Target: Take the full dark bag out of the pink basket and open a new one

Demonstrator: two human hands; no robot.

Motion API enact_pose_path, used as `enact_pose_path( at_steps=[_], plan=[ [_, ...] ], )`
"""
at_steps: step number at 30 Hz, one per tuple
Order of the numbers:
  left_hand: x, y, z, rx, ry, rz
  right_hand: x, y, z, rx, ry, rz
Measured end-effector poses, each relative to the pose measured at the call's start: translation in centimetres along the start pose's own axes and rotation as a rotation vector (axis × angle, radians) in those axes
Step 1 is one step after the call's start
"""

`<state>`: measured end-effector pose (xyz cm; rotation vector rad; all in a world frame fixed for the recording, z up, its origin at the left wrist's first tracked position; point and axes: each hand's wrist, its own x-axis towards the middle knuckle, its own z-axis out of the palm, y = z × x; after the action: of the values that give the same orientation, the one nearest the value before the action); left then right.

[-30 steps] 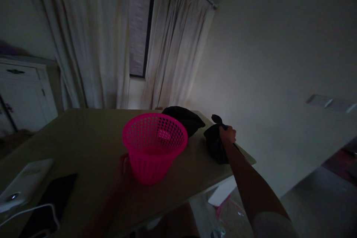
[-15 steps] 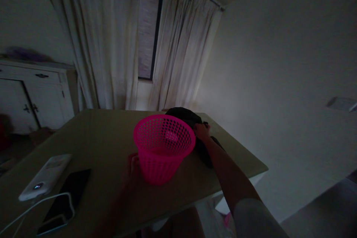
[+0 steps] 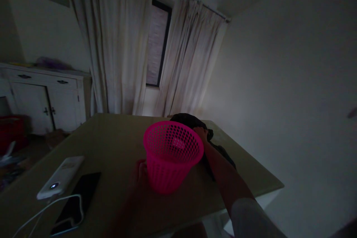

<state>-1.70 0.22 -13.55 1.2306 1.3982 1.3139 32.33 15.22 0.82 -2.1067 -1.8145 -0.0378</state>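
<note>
A bright pink perforated basket point(image 3: 173, 156) stands upright on the pale table point(image 3: 111, 145). My left hand point(image 3: 139, 174) rests against its lower left side, steadying it. My right hand point(image 3: 201, 134) sits just behind the basket's right rim, closed on a black cloth point(image 3: 220, 154) that trails under my forearm. A second dark bundle of cloth point(image 3: 186, 119) lies right behind the basket. The room is very dim, so the fingers are hard to make out.
A white power bank point(image 3: 60, 177) with a lit indicator and a black phone point(image 3: 76, 200) with a white cable lie at the table's near left. The table's right edge point(image 3: 262, 189) is close to my right arm. A white cabinet point(image 3: 44, 100) and curtains point(image 3: 122, 52) stand beyond.
My right hand has carried the black cloth from the table's right edge leftward to just behind the basket's rim. The left hand has stayed at the basket. The camera has tilted upward.
</note>
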Motion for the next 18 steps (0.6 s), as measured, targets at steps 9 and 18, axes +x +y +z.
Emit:
enact_pose_path(
  at_steps=[9, 18],
  plan=[
    [0.2, 0.3, 0.0, -0.008, 0.016, 0.01, 5.2, -1.6, -7.6, 0.366, 0.446, 0.22],
    [0.4, -0.1, -0.2, -0.002, -0.006, 0.038, 9.3, -1.8, -21.2, 0.963, 0.872, -0.03]
  ],
)
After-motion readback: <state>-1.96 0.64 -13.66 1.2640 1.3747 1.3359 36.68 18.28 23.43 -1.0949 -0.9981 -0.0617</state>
